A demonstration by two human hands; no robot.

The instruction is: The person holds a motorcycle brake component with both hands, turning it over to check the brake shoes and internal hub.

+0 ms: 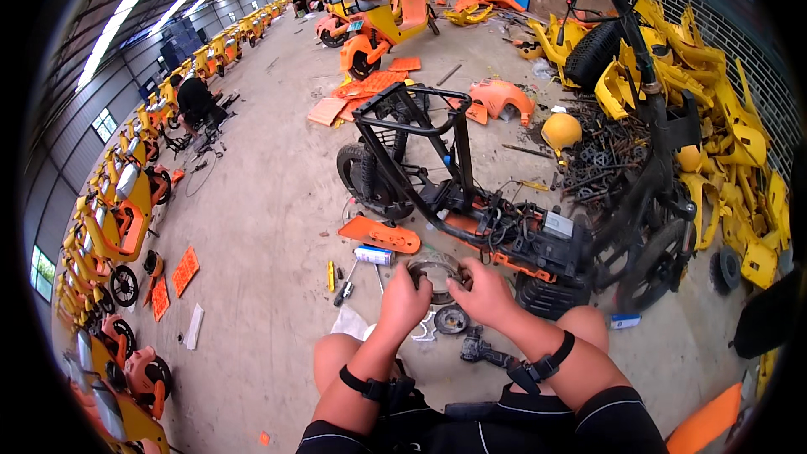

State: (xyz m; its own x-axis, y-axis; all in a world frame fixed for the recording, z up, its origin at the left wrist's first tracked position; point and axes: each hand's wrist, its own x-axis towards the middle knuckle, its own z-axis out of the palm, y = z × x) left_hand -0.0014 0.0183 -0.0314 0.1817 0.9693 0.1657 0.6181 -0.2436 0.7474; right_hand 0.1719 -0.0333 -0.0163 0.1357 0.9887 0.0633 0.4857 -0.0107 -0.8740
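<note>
Between my thumbs and fingers I hold a grey ring-shaped metal part (435,261), in front of my knees. My left hand (405,296) is closed on its left side and my right hand (486,292) on its right side. Below it on the floor lie a small round disc-like part (451,319) and a black cordless power tool (489,350). Just beyond my hands stands a stripped black scooter frame (461,170), its wiring exposed. To the left of the ring are a blue and white can (373,256) and an orange panel (380,234).
A yellow marker-like stick (330,276) and a T-handled tool (345,286) lie left. Yellow body panels (744,143) are heaped at right, beside a yellow helmet-shaped piece (561,130). Scooters (126,210) line the left; another person (197,102) crouches there. An orange-yellow scooter (387,13) stands behind.
</note>
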